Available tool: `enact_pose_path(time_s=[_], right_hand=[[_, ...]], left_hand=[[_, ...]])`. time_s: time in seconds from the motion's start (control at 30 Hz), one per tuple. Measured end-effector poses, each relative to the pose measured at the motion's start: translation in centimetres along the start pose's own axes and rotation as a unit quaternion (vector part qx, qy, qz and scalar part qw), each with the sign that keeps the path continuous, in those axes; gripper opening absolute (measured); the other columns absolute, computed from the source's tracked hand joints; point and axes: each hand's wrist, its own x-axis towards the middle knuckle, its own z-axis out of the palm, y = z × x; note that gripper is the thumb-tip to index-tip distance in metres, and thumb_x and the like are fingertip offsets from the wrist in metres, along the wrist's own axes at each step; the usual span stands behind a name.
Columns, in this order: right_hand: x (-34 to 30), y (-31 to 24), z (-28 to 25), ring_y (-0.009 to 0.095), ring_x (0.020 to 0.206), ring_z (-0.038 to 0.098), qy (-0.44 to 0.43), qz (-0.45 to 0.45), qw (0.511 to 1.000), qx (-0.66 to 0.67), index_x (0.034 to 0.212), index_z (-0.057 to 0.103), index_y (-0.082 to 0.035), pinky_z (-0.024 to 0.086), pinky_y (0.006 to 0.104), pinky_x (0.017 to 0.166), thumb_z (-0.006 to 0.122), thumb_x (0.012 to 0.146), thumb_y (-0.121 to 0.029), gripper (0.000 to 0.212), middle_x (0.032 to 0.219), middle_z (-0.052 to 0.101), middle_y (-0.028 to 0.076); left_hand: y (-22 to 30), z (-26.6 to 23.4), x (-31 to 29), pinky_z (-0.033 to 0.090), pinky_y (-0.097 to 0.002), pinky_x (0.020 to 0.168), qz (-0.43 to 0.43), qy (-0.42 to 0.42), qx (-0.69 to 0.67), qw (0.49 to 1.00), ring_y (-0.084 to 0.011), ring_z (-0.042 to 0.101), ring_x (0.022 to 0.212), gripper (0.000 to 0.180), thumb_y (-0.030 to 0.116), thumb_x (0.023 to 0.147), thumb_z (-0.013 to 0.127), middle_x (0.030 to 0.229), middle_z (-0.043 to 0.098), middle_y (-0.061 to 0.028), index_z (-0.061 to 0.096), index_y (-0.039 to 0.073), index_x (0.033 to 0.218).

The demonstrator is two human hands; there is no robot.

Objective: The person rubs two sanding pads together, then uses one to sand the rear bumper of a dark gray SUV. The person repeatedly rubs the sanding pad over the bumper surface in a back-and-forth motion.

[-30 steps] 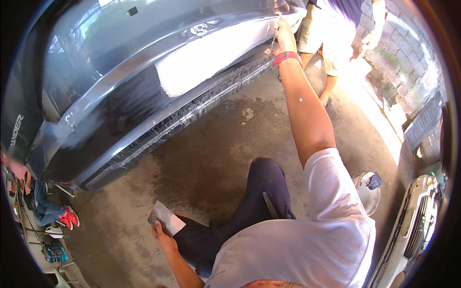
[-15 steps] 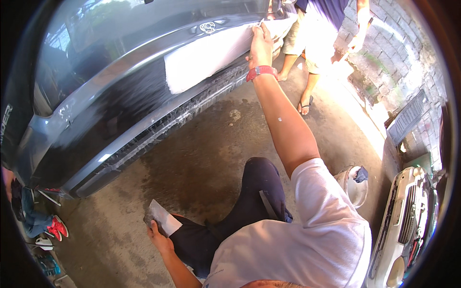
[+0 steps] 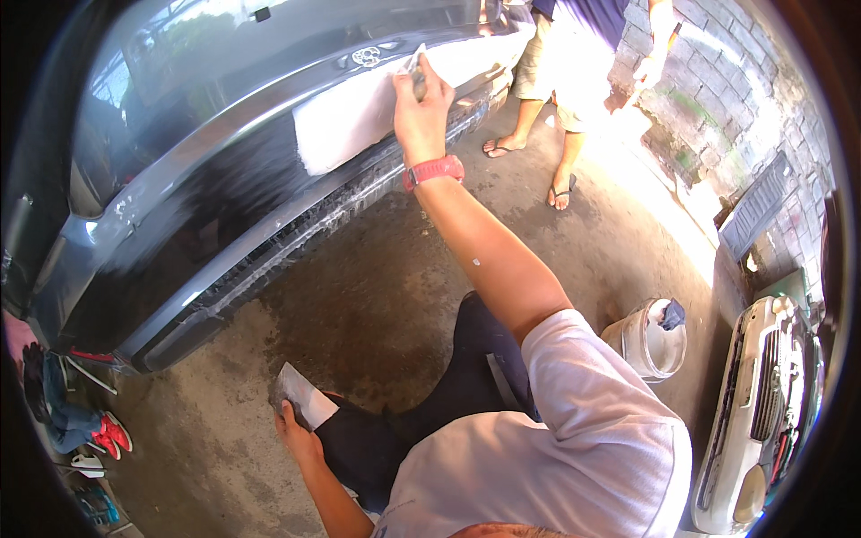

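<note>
My right hand [image 3: 420, 117], a red watch on its wrist, reaches up to a dark car's rear panel [image 3: 193, 215]. Its fingers pinch a thin, flat spreader [image 3: 415, 65], partly hidden by the hand, against the pale filler patch [image 3: 336, 130]. This whitish patch stretches across the panel's upper right part, just under the badge. Low on my left, my left hand [image 3: 296, 437] grips a flat grey plate [image 3: 309, 400] beside my dark-trousered leg. Darker smears show along the plate's left edge, near the thumb.
Another person [image 3: 587, 54] in sandals stands beyond the car's right end. On my right are a whitish bucket [image 3: 632, 345] with a dark cloth [image 3: 673, 314] at its rim, and a detached car bumper [image 3: 749, 412]. Red shoes [image 3: 112, 435] show at far left, a block wall [image 3: 717, 90] at right.
My right hand has swept left along the filler patch with the spreader, from near its right end to about the middle. My left hand keeps the plate in nearly the same place.
</note>
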Motion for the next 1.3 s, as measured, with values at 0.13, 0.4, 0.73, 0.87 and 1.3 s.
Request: enact_pose_path(time_s=[0.13,0.4,0.73,0.87,1.3], right_hand=[[-3.8,-0.6,-5.4,0.031,0.146,0.051,-0.097,-0.004,0.993,0.062,0.169,0.049,-0.015,0.041,0.0470,0.123,0.066,0.107,-0.041,0.070,0.162,0.049,0.015],[-17.5,2.1,-18.8,0.026,0.135,0.064,-0.234,0.385,0.786,0.424,0.168,0.041,-0.018,0.060,0.0535,0.101,0.060,0.113,-0.031,0.060,0.150,0.059,0.008],[-21.6,2.1,-19.8,0.048,0.150,0.052,-0.513,-0.246,0.788,-0.233,0.156,0.058,-0.022,0.054,0.0509,0.121,0.066,0.089,0.007,0.074,0.156,0.049,0.018],[-18.3,4.9,-22.5,0.045,0.151,0.048,-0.537,-0.255,0.730,-0.336,0.157,0.059,-0.024,0.050,0.0620,0.117,0.065,0.090,0.004,0.073,0.154,0.051,0.018],[-19.3,4.4,-21.0,0.038,0.154,0.047,-0.486,-0.286,0.789,-0.244,0.151,0.067,-0.038,0.031,0.0772,0.125,0.063,0.081,0.013,0.087,0.152,0.055,0.006]], left_hand=[[-0.7,1.6,1.7,0.044,-0.0416,0.123,0.009,-0.063,-0.012,0.998,-0.0326,0.056,0.144,0.067,0.035,0.111,0.070,0.159,0.057,-0.0171,0.047,0.000,0.163],[2.9,13.4,-2.3,0.052,-0.0460,0.116,0.058,-0.142,-0.098,0.983,-0.0307,0.062,0.137,0.055,0.023,0.111,0.068,0.151,0.062,-0.0186,0.052,-0.006,0.155],[5.6,24.7,-5.2,0.058,-0.0363,0.104,0.051,-0.292,-0.080,0.952,-0.0197,0.073,0.116,0.031,0.018,0.114,0.063,0.130,0.075,-0.0095,0.065,-0.001,0.137],[5.1,24.7,-5.3,0.058,-0.0343,0.099,0.054,-0.305,-0.057,0.949,-0.0162,0.072,0.111,0.026,0.018,0.115,0.062,0.125,0.075,-0.0070,0.068,0.000,0.132],[16.8,27.3,-8.7,0.055,-0.0398,0.093,0.391,-0.222,0.356,0.819,-0.0200,0.070,0.103,0.035,0.031,0.113,0.065,0.115,0.079,-0.0131,0.072,-0.002,0.124]])
